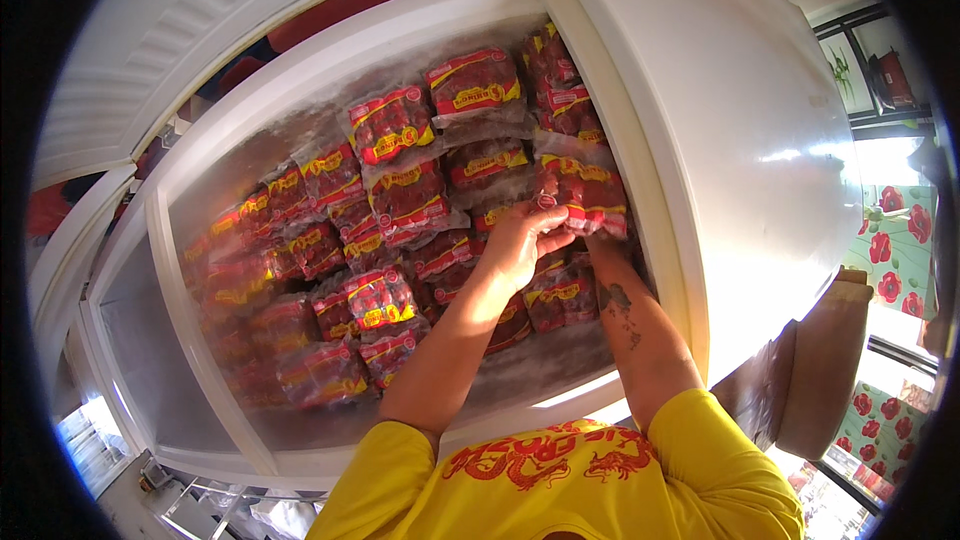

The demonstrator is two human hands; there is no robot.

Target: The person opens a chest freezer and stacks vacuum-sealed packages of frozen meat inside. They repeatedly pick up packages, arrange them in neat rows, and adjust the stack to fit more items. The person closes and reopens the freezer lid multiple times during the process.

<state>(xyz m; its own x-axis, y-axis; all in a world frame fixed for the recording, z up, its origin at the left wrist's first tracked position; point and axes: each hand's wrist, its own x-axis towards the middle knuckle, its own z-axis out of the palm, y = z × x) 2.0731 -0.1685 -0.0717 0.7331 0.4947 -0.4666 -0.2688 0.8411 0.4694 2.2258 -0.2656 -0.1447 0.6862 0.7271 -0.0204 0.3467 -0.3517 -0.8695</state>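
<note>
Yellow-printed label [585, 171], red packet [596, 196], left hand [520, 242] touching

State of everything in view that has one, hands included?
Chest freezer: open, loaded
Packet at the hands: in plastic wrap, looks closed
Other packets: in plastic wrap, piled inside
Left hand: fingers closed on the packet's near edge
Right hand: mostly hidden under the packet, grip unclear
</note>
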